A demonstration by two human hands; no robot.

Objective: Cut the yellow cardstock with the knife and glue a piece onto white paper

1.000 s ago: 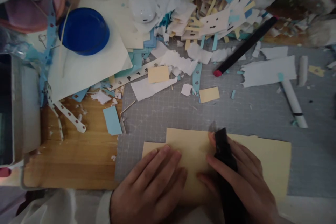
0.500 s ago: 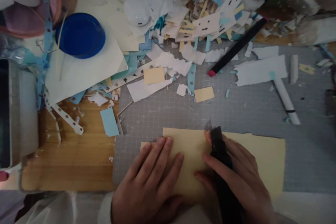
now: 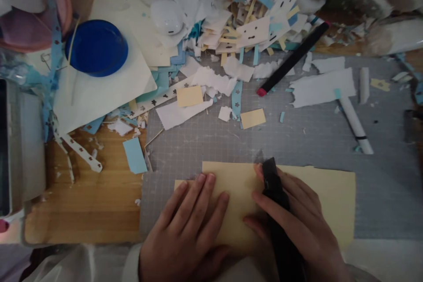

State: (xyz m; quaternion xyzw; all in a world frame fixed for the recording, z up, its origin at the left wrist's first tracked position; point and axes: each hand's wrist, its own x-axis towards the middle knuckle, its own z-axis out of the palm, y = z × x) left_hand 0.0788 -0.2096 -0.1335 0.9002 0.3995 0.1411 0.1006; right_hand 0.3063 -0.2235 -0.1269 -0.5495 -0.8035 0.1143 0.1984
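Observation:
A pale yellow sheet of paper (image 3: 324, 198) lies on the grey cutting mat near the front edge. My left hand (image 3: 185, 220) rests on the paper's left part with its fingers stretched out flat. Over the middle of the sheet, my right hand (image 3: 297, 216) is closed around a long black hand tool (image 3: 276, 198). The tool's narrow head points away from me, near the sheet's far edge. Its exact kind I cannot make out, and its lower end runs out of view.
Beyond the sheet lie small yellow paper cards (image 3: 253, 118), a black pen (image 3: 294, 58) and a white marker (image 3: 357, 125). Cut paper with drawn faces (image 3: 253, 33) is heaped at the back. A blue round lid (image 3: 96, 47) sits on paper at the left, near a blue paper piece (image 3: 135, 155).
The whole view has shifted slightly, so things sit a little further left. Both hands and the black tool keep about the same places on the paper.

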